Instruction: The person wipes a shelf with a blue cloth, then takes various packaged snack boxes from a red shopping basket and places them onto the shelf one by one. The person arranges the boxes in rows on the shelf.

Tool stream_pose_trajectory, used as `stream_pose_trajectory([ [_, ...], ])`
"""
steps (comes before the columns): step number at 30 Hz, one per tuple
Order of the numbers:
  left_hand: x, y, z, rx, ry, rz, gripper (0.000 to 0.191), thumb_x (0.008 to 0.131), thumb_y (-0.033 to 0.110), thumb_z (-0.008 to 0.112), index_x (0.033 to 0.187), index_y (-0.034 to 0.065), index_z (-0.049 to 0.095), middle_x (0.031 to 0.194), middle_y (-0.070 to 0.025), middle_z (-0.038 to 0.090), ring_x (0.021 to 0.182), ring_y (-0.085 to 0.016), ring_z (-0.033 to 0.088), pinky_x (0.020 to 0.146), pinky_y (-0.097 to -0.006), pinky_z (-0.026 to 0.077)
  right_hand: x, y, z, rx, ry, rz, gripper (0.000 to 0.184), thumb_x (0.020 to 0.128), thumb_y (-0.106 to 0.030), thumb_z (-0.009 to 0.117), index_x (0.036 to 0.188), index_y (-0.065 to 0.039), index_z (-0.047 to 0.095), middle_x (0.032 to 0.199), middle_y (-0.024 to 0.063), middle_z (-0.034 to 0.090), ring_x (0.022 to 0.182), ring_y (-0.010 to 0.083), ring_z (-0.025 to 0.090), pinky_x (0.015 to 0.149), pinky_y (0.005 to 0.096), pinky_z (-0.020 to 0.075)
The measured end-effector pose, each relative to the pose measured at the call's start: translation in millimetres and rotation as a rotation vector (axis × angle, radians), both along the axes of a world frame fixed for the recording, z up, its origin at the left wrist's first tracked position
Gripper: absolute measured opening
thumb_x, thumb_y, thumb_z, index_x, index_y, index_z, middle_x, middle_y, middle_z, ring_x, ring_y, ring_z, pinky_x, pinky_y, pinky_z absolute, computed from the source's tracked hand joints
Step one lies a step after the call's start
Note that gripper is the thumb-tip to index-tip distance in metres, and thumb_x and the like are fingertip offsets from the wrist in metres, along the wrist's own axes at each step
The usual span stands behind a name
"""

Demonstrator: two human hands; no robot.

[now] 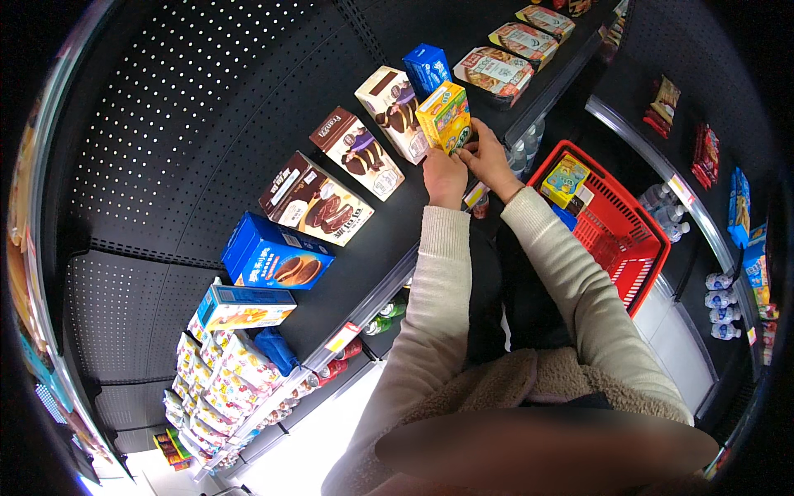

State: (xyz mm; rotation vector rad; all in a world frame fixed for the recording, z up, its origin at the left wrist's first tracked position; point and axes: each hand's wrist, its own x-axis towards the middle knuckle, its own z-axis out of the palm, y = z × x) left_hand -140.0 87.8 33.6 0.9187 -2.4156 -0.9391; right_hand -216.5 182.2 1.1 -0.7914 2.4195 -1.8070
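Between my two hands is a small yellow snack box (445,118) with colourful printing, standing upright at the shelf's front. My left hand (445,178) grips its lower front corner. My right hand (490,158) has its fingers on the right side and lower edge of the same box. Just behind it stands a blue carton (427,68), partly hidden. To the left is a white and brown cake carton (397,115), close to my left hand. A red plastic shopping basket (651,248) lies below my right forearm, with a yellow box (566,180) and a blue pack (563,217) inside.
The black shelf (366,266) also carries brown cake cartons (360,152), a blue biscuit carton (276,254) and several white snack bags (217,378). Sealed food trays (494,74) sit at its right. Drink cans (332,369) stand below. Another shelf's metal edge (670,173) curves beyond the basket.
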Motion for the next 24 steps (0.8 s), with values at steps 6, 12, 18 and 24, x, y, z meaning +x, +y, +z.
stream_pose_trajectory([
  [6, 2, 0, 3, 0.022, -0.023, -0.006, 0.04, 0.093, 0.025, 0.071, 0.107, -0.0115, 0.066, 0.106, -0.0344, 0.072, 0.106, -0.047, 0.071, 0.093, -0.0525, 0.056, 3, 3, 5, 0.008, 0.01, 0.0, 0.081, 0.083, -0.01, 0.084, 0.153, 0.001, 0.043, 0.132, 0.0228, 0.059, 0.103, 0.0314, 0.072, 0.095, 0.0404, 0.0574],
  [12, 7, 6, 12, 0.01, -0.073, 0.027, 0.043, 0.092, 0.028, 0.072, 0.111, -0.0098, 0.065, 0.109, -0.0337, 0.072, 0.108, -0.046, 0.07, 0.093, -0.0533, 0.056, 7, 6, 9, -0.016, -0.016, -0.053, 0.079, 0.084, -0.007, 0.082, 0.153, 0.003, 0.044, 0.137, 0.0239, 0.059, 0.102, 0.0292, 0.072, 0.094, 0.0389, 0.0579],
  [18, 32, 32, 29, -0.221, -0.071, -0.103, 0.044, 0.092, 0.03, 0.074, 0.116, -0.005, 0.066, 0.099, -0.0269, 0.074, 0.094, -0.046, 0.073, 0.086, -0.0528, 0.057, 22, 59, 9, -0.377, -0.258, -0.063, 0.067, 0.096, -0.005, 0.074, 0.155, -0.004, 0.043, 0.153, 0.0169, 0.054, 0.114, 0.019, 0.068, 0.094, 0.0312, 0.0548],
  [24, 64, 83, 27, -0.119, 0.203, -0.386, 0.034, 0.092, 0.018, 0.077, 0.118, 0.0017, 0.062, 0.092, -0.015, 0.074, 0.084, -0.037, 0.073, 0.073, -0.0471, 0.057, 4, 180, -87, -0.502, -0.488, -0.281, 0.053, 0.098, -0.005, 0.069, 0.148, -0.003, 0.051, 0.141, 0.013, 0.06, 0.121, 0.0247, 0.065, 0.093, 0.0364, 0.0566],
])
